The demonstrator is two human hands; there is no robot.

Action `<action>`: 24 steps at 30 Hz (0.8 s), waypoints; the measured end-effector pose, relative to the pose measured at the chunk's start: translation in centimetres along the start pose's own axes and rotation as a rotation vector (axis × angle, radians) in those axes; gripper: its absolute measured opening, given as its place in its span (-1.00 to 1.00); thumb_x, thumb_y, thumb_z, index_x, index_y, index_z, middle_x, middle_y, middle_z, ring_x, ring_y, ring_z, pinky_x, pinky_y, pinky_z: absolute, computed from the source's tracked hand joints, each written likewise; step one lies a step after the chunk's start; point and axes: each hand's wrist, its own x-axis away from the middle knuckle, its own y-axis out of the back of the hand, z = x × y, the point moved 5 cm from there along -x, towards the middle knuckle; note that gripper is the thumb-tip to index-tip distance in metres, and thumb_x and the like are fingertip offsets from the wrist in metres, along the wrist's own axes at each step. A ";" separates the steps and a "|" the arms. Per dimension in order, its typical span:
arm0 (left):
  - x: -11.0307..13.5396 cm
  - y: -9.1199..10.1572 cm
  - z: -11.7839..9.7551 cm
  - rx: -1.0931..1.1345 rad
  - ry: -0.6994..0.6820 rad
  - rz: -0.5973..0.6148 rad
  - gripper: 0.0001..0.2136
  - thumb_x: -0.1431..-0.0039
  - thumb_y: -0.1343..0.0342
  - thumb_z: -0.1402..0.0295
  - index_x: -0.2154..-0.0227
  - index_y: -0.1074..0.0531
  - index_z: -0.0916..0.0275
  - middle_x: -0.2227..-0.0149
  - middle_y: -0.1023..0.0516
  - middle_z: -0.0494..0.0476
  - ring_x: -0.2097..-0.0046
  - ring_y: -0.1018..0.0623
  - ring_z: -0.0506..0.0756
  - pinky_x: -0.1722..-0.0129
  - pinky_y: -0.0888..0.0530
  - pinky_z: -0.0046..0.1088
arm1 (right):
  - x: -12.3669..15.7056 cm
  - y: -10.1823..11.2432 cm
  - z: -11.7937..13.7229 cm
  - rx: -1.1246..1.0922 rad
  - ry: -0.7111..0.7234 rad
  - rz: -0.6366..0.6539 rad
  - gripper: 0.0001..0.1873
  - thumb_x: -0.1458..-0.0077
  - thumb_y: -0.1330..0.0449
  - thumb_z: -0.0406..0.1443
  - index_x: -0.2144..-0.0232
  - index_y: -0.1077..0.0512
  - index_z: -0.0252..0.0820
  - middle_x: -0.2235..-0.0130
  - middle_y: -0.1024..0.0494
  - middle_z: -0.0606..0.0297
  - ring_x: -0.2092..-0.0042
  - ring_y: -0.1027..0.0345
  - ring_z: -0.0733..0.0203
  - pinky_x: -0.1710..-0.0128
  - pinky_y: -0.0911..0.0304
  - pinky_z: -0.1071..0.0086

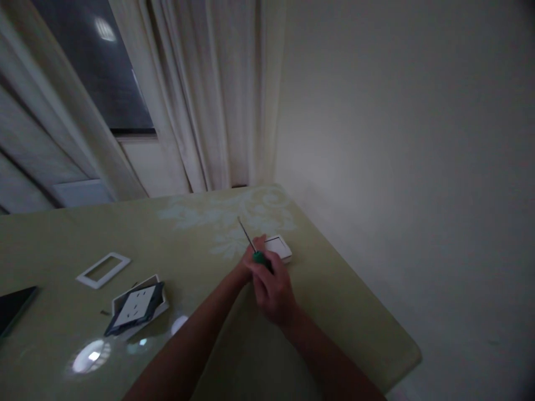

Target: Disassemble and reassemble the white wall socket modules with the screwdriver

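My right hand is closed round the green handle of a screwdriver, whose thin metal shaft points up and to the left, away from me. Just behind it, my left hand is at the left side of a small white box, which looks like a wall switch or socket housing, with its fingers against it. The right hand partly covers the left fingers and the near side of the box. The screwdriver's tip is in the air, apart from the box.
To the left, a socket module with a white face rests tilted in a white back box. Behind it lies a white rectangular frame. A dark flat object is at the left edge. The table meets a wall; curtains hang behind.
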 end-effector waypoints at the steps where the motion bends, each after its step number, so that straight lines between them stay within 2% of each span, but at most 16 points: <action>1: -1.2 -0.6 0.0 -0.008 -0.009 -0.011 -0.72 -0.47 -0.22 0.21 -0.15 -0.51 0.12 -0.23 -0.55 0.22 -0.10 -0.62 0.22 -0.08 -0.63 -0.08 | 0.3 -0.5 0.2 -0.002 0.027 0.006 -0.59 -0.40 -0.08 -0.32 -0.15 -0.60 -0.03 -0.13 -0.47 0.01 -0.16 -0.44 -0.05 -0.20 -0.41 0.07; 3: -2.8 -1.5 -0.2 -0.041 -0.028 -0.027 -0.69 -0.46 -0.24 0.20 -0.17 -0.50 0.14 -0.23 -0.54 0.22 -0.11 -0.62 0.24 -0.08 -0.63 -0.05 | 0.7 -1.4 0.4 -0.008 0.065 0.015 -0.59 -0.40 -0.08 -0.34 -0.15 -0.60 -0.03 -0.08 -0.48 0.03 -0.11 -0.46 -0.02 -0.16 -0.44 0.11; 6: -3.4 -2.0 -0.4 -0.100 -0.049 -0.047 -0.63 -0.44 -0.26 0.20 -0.21 -0.47 0.18 -0.25 -0.52 0.24 -0.15 -0.60 0.28 -0.12 -0.60 0.02 | 0.7 -1.7 0.2 -0.020 0.072 -0.005 -0.60 -0.41 -0.08 -0.37 -0.13 -0.61 -0.07 -0.06 -0.48 0.03 -0.09 -0.47 -0.01 -0.13 -0.44 0.13; 9: -1.8 -1.3 -0.9 -0.185 -0.055 -0.065 -0.56 -0.43 -0.26 0.19 -0.27 -0.42 0.18 -0.33 -0.46 0.29 -0.27 -0.53 0.35 -0.23 -0.51 0.15 | 0.6 -1.3 0.0 -0.050 0.048 -0.038 -0.63 -0.42 -0.09 -0.38 -0.10 -0.61 -0.06 -0.09 -0.47 0.04 -0.13 -0.45 -0.02 -0.16 -0.41 0.10; 11: 0.7 0.3 -1.4 -0.243 -0.069 -0.063 -0.50 -0.39 -0.28 0.20 -0.31 -0.39 0.17 -0.41 -0.39 0.33 -0.40 -0.40 0.41 -0.36 -0.38 0.18 | 0.5 -0.9 0.0 -0.083 0.020 -0.054 -0.63 -0.43 -0.08 -0.38 -0.10 -0.60 -0.04 -0.10 -0.47 0.06 -0.14 -0.45 0.00 -0.17 -0.39 0.11; 13: 4.2 3.1 -1.6 -0.300 -0.087 -0.048 -0.34 -0.25 -0.36 0.22 -0.37 -0.34 0.18 -0.46 -0.34 0.32 -0.49 -0.26 0.42 -0.47 -0.25 0.09 | 0.4 -0.7 0.2 -0.124 -0.022 -0.062 -0.63 -0.46 -0.06 -0.37 -0.11 -0.58 -0.03 -0.09 -0.48 0.07 -0.12 -0.46 0.04 -0.16 -0.39 0.15; 15: 8.3 7.3 -1.1 -0.363 -0.056 -0.064 -0.19 -0.18 -0.38 0.18 -0.45 -0.21 0.15 -0.52 -0.25 0.28 -0.51 -0.22 0.39 -0.47 -0.24 0.10 | 0.4 -0.7 0.6 -0.171 -0.078 -0.059 -0.65 -0.48 -0.05 -0.35 -0.10 -0.58 -0.03 -0.05 -0.51 0.10 -0.08 -0.48 0.08 -0.12 -0.40 0.22; 16: 10.5 9.8 -0.5 -0.398 -0.017 -0.085 -0.18 -0.20 -0.36 0.16 -0.46 -0.17 0.12 -0.51 -0.26 0.28 -0.50 -0.24 0.39 -0.46 -0.26 0.13 | 0.4 -0.8 0.7 -0.195 -0.108 -0.055 -0.66 -0.48 -0.05 -0.34 -0.09 -0.58 -0.03 -0.03 -0.52 0.12 -0.06 -0.49 0.09 -0.10 -0.41 0.24; 18: 14.8 15.1 1.2 -0.470 0.095 -0.143 -0.22 -0.21 -0.33 0.10 -0.43 -0.23 0.14 -0.44 -0.37 0.37 -0.44 -0.33 0.44 -0.41 -0.28 0.22 | 0.4 -1.2 1.1 -0.240 -0.169 -0.042 -0.69 -0.48 -0.06 -0.31 -0.06 -0.58 -0.04 0.00 -0.55 0.14 -0.05 -0.50 0.10 -0.08 -0.40 0.27; 20: 18.4 19.6 2.9 -0.527 0.203 -0.179 -0.22 -0.07 -0.40 0.04 -0.33 -0.37 0.19 -0.40 -0.41 0.46 -0.41 -0.36 0.55 -0.37 -0.28 0.31 | 0.7 -1.9 1.3 -0.281 -0.222 -0.017 -0.71 -0.48 -0.08 -0.28 -0.04 -0.58 -0.04 0.01 -0.58 0.16 -0.05 -0.51 0.10 -0.09 -0.39 0.28; 22: 21.0 22.3 4.0 -0.540 0.271 -0.162 -0.25 0.06 -0.45 0.07 -0.23 -0.48 0.19 -0.27 -0.55 0.43 -0.29 -0.49 0.57 -0.28 -0.41 0.24 | 1.0 -2.6 1.6 -0.313 -0.266 0.025 -0.72 -0.46 -0.10 -0.26 -0.04 -0.59 -0.05 0.01 -0.58 0.16 -0.05 -0.50 0.09 -0.11 -0.37 0.27; 24: 22.0 22.7 4.4 -0.520 0.296 -0.119 -0.34 0.04 -0.43 0.14 -0.18 -0.52 0.16 -0.14 -0.65 0.32 -0.14 -0.64 0.45 -0.14 -0.56 0.03 | 1.5 -3.3 1.9 -0.337 -0.301 0.078 -0.73 -0.44 -0.13 -0.22 -0.04 -0.59 -0.07 0.00 -0.57 0.15 -0.07 -0.49 0.07 -0.13 -0.35 0.25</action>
